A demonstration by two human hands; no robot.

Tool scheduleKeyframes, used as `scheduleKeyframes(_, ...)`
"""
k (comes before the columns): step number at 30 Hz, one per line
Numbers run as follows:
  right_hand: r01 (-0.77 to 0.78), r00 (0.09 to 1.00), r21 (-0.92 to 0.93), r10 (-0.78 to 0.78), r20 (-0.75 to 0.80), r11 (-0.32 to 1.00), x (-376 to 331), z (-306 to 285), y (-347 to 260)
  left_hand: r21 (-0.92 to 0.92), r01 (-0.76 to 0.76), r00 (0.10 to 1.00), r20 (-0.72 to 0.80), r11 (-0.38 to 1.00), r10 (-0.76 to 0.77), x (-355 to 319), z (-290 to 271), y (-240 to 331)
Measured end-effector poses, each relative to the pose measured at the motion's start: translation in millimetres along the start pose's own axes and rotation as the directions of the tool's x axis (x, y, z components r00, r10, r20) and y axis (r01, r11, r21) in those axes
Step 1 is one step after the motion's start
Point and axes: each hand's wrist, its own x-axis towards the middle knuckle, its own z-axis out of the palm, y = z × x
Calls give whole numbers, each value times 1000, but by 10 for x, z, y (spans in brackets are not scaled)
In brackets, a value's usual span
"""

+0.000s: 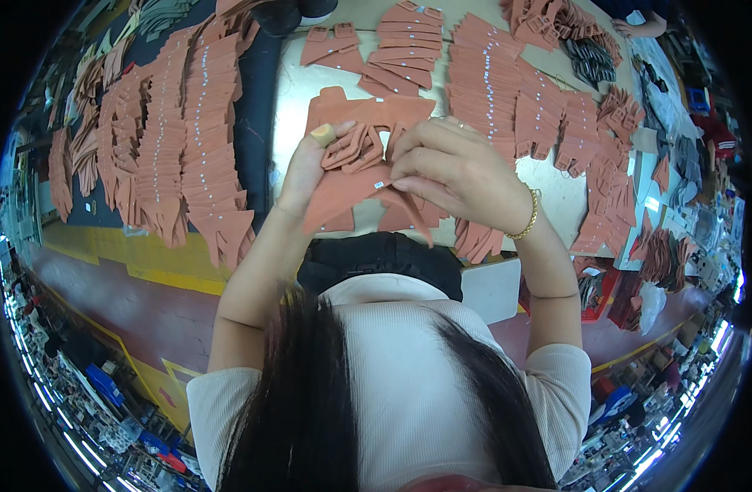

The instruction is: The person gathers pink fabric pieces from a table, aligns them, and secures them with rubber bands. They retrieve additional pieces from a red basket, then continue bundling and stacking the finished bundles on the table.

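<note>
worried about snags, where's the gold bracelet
In the head view, the gold bracelet circles the right wrist, right of centre, just behind the right hand.

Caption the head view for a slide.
Left hand holding salmon buckles, right hand close beside them, above a pale table laid with rows of overlapping salmon pieces.

Fabric rows (205,131) flank the buckles (356,152) between the left hand (305,164) and the right hand (466,170).
</note>
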Motion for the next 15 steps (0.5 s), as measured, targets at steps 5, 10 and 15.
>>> scheduleKeyframes(5, -63, 996, -9, 62, -67, 998, -12, 32, -41, -7, -23, 998, 61, 1000, 24, 20, -37, -6)
scheduleKeyframes(10, -177, 981, 264, 191, -28, 948, -40, 73, -132, 84, -98, 994, 53, 992, 94, -39, 11, 56)
scheduleKeyframes(15, -177, 959, 141, 203, -199, 974, -83, 220, -225, 230, -286, 956, 1, 930, 294, -63, 53, 49)
